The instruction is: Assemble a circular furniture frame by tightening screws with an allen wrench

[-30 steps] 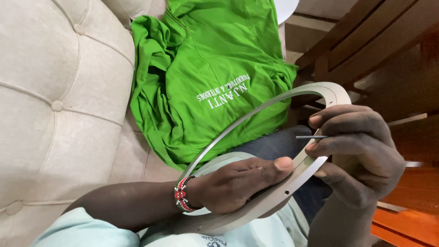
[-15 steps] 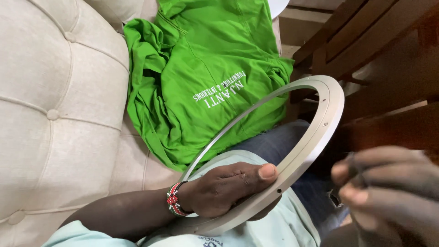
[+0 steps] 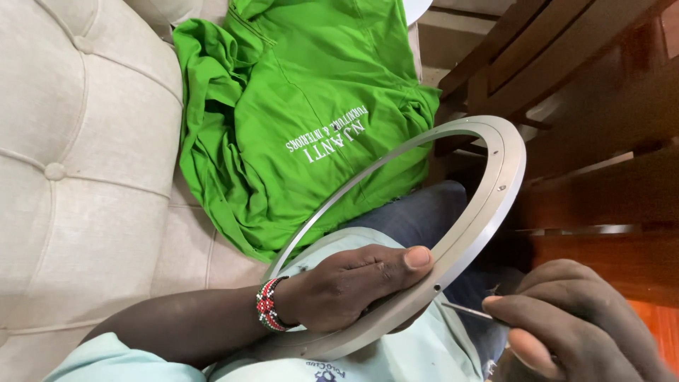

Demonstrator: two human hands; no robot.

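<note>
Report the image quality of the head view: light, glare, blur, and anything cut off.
Head view: soft, even light, no hard shadows; the green shirt and metal ring are sharp, the ring showing only a mild sheen; the left hand on the ring is clear; the right hand, holding a thin metal tool, is close, slightly soft and cut off by the bottom edge.

I see my left hand low in the middle of the frame, forearm coming in from the lower left with a beaded wristband at the wrist — fingers curled shut, thumb stretched flat toward the right. My right hand sits in the lower right corner, knuckles up, fingers bunched in a pinch — their tips pointing left toward the other hand's thumb.
</note>
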